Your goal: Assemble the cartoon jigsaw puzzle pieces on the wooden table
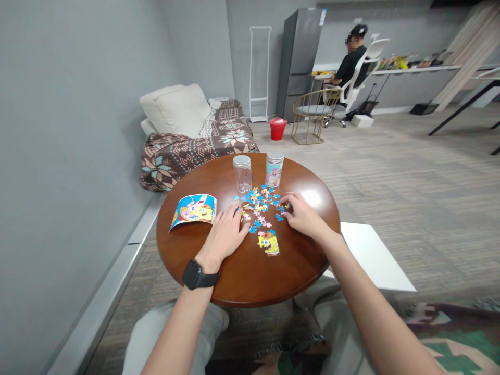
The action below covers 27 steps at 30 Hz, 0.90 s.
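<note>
A loose heap of small jigsaw puzzle pieces (255, 197), mostly blue, yellow and pink, lies on a round brown table (250, 284). My left hand (226, 232), with a black watch on its wrist, rests palm down left of the heap, its fingers stretched out. A bit of blue shows at its fingertips; what it is I cannot make out. At the heap's right edge is my right hand (301, 214), thumb and fingers apart and touching the table around a few pieces. Nearer me lies a joined yellow puzzle section (269, 243) with a cartoon face.
A curved picture sheet (194, 209) lies on the left. Behind the heap stand a clear jar (242, 174) and a jar with a printed label (274, 172). Beyond are a covered sofa (195, 151), a red bin (277, 129) and a seated person (353, 62).
</note>
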Each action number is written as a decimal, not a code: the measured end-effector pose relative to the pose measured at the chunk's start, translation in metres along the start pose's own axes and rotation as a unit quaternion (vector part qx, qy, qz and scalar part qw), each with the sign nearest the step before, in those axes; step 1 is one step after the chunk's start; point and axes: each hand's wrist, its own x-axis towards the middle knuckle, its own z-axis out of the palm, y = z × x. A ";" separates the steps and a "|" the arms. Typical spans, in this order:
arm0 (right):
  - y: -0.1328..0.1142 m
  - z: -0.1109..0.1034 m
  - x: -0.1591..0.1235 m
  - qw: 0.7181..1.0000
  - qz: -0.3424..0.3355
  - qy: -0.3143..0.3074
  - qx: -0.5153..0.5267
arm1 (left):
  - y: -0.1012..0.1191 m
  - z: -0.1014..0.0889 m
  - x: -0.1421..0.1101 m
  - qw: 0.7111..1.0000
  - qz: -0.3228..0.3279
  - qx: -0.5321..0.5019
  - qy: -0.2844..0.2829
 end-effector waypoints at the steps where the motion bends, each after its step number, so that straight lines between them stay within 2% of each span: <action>1: -0.001 -0.002 0.004 1.000 -0.004 -0.004 -0.004 | 0.000 0.001 0.000 1.000 0.001 -0.002 -0.002; 8: -0.014 0.008 0.026 0.995 -0.055 -0.074 -0.048 | -0.004 0.005 0.001 1.000 0.003 -0.001 -0.021; 13: -0.010 0.013 0.031 0.988 -0.081 -0.116 -0.059 | -0.005 0.006 0.001 1.000 0.000 -0.010 -0.026; 17: -0.007 0.010 0.022 0.989 -0.077 -0.093 -0.081 | -0.005 0.003 0.001 0.999 -0.010 -0.015 -0.038; 21: -0.014 0.006 0.011 0.992 -0.053 -0.049 -0.104 | -0.004 0.000 0.001 0.999 -0.008 -0.021 -0.027; 24: -0.022 0.007 0.006 0.990 -0.116 -0.044 -0.066 | -0.002 -0.003 0.000 0.998 0.028 -0.042 -0.033; 27: -0.027 0.010 0.005 0.977 -0.192 -0.093 -0.020 | -0.001 -0.003 -0.001 0.994 0.068 -0.053 -0.061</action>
